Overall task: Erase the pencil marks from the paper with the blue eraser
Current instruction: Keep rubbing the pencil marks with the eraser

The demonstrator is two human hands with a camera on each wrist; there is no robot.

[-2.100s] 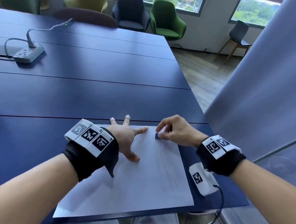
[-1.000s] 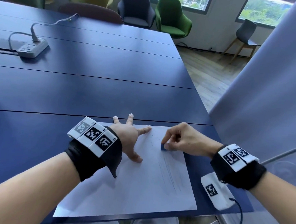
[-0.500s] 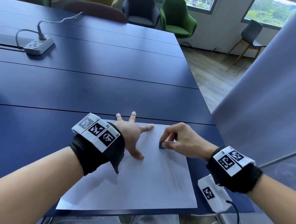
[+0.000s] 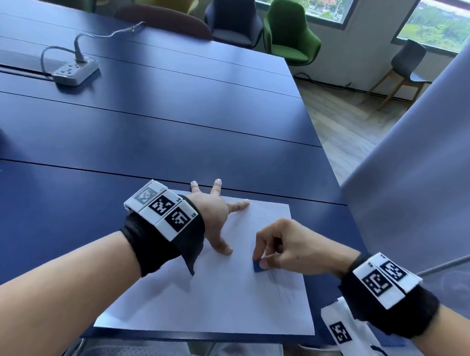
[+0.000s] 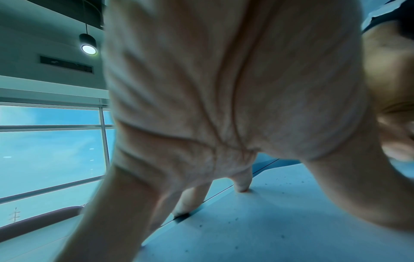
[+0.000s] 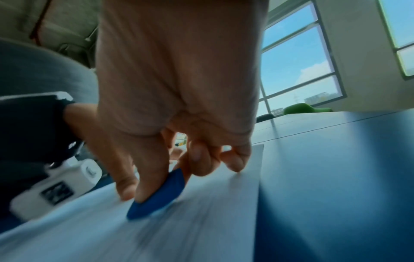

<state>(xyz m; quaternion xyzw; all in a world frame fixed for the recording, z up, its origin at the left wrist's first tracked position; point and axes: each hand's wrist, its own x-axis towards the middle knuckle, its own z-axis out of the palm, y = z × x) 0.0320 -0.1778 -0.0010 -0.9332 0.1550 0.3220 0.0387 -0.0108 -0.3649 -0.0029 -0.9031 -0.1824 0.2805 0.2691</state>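
Note:
A white sheet of paper lies at the near right corner of the blue table. Faint pencil lines run along its right side. My right hand pinches a small blue eraser between thumb and fingers and presses it onto the paper just above those lines. In the right wrist view the eraser touches the paper under my thumb. My left hand lies flat with spread fingers on the sheet's upper left part, seen close in the left wrist view as a left hand on paper.
A white power strip with its cable sits far left on the table. Chairs stand beyond the far edge. The table's right edge is just past the paper, with wooden floor and a grey panel to the right.
My right hand has drawn the eraser down the paper toward me along the pencil lines. The left hand has stayed pressed on the sheet.

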